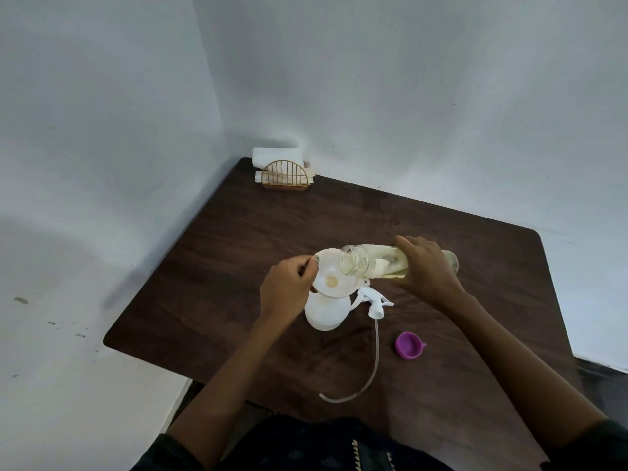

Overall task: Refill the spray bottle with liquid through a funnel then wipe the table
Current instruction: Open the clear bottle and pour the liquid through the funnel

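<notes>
Tilted bottle [373, 263] over funnel [336, 277]

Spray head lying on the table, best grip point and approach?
Grip the spray head across its white body, from above on its right side. It lies flat, its tube trailing toward the person; the spray bottle crowds its left.

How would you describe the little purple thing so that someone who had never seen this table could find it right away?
Start at the dark wooden table and find the white spray bottle with the funnel in its neck. The spray head lies just right of it, its thin tube curling toward the near edge. Right of that tube sits the purple cap, open side up, alone, the only brightly coloured item.
</notes>
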`<state>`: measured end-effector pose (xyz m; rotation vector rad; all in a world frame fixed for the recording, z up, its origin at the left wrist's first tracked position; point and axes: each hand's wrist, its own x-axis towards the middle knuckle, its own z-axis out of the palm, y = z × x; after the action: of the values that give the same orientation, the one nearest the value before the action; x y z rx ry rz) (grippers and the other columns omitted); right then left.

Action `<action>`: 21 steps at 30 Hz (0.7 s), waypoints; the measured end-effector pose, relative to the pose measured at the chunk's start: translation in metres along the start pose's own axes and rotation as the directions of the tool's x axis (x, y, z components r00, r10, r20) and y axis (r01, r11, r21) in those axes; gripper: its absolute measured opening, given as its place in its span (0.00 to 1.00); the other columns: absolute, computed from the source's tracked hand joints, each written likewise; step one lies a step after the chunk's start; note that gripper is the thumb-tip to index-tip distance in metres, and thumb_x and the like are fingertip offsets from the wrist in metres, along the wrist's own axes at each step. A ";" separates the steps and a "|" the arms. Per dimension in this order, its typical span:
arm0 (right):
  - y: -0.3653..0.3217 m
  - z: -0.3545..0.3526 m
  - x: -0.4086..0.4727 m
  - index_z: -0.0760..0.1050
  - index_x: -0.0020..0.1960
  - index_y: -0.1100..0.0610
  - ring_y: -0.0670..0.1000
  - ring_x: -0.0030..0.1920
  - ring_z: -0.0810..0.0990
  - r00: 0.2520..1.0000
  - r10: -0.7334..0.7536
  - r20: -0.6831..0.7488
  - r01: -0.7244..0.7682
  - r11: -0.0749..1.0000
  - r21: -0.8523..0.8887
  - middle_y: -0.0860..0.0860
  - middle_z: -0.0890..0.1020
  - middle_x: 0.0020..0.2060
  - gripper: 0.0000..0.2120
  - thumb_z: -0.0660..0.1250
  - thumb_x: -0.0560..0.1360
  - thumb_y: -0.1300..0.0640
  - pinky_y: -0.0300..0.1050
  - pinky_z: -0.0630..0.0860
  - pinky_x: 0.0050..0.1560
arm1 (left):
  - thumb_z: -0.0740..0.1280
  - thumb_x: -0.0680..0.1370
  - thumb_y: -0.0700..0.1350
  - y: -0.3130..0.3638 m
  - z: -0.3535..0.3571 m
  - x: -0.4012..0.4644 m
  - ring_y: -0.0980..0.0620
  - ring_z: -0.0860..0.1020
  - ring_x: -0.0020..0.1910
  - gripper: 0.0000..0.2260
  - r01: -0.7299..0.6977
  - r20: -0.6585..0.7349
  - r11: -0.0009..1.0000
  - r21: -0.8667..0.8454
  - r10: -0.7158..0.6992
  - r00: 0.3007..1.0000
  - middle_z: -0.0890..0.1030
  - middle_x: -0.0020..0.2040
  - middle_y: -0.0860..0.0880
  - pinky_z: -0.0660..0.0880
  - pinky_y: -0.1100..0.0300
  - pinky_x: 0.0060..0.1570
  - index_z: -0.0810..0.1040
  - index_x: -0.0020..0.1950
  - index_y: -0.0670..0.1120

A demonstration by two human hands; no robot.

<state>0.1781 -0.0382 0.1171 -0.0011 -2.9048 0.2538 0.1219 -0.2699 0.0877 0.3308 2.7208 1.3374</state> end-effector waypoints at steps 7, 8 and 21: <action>-0.001 -0.002 0.000 0.75 0.49 0.61 0.59 0.41 0.76 1.000 -0.001 0.010 0.001 1.000 -0.007 0.57 0.81 0.42 0.22 0.78 0.60 0.56 0.46 0.63 0.43 | 0.60 0.79 0.51 -0.001 0.001 0.001 0.53 0.76 0.31 0.15 0.001 0.000 1.000 -0.015 -0.001 1.000 0.76 0.28 0.53 0.65 0.60 0.30 0.80 0.38 0.47; -0.001 -0.002 0.000 0.75 0.49 0.61 0.59 0.41 0.76 1.000 0.000 0.013 0.000 1.000 -0.009 0.57 0.81 0.42 0.22 0.78 0.60 0.55 0.46 0.64 0.43 | 0.60 0.79 0.51 -0.001 0.001 0.001 0.53 0.76 0.30 0.15 0.002 0.002 1.000 -0.012 -0.002 1.000 0.76 0.28 0.53 0.65 0.60 0.30 0.80 0.38 0.48; -0.002 -0.003 0.001 0.75 0.49 0.61 0.60 0.41 0.77 0.999 0.005 0.033 -0.004 1.000 -0.027 0.57 0.81 0.42 0.22 0.78 0.60 0.56 0.46 0.63 0.42 | 0.60 0.79 0.50 0.001 -0.001 -0.001 0.53 0.75 0.29 0.16 -0.004 0.008 1.000 0.011 0.004 1.000 0.72 0.25 0.54 0.61 0.62 0.28 0.73 0.32 0.51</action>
<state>0.1774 -0.0397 0.1204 -0.0085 -2.9411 0.2171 0.1228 -0.2705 0.0895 0.3420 2.7236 1.3198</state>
